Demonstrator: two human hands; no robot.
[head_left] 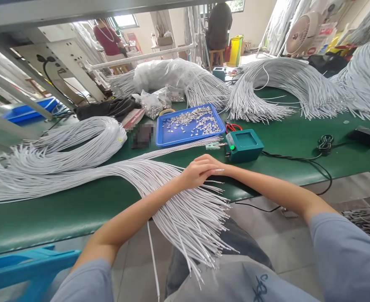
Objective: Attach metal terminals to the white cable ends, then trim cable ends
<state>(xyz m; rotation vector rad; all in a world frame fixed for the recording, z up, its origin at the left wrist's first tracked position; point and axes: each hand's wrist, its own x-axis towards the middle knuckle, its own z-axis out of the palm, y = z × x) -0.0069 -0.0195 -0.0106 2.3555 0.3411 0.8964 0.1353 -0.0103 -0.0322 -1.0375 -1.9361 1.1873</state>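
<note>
A thick bundle of white cables [159, 184] lies across the green table [78, 209], and its stripped ends hang over the front edge above my lap. My left hand [195, 175] rests on the bundle near the edge, fingers closed over it. My right hand [210, 161] lies against the left one with its fingers curled, and a white cable end sticks out between them toward the right. A blue tray [162, 138] of small metal terminals sits just behind my hands. A teal box [244, 144] with a green button stands to its right.
More white cable bundles are piled at the back [266, 88] and far left [78, 142]. A black cord [324, 144] runs to a black pedal-like box [365, 136]. Red-handled scissors [233, 126] lie by the tray. A fan [302, 31] and two people stand behind.
</note>
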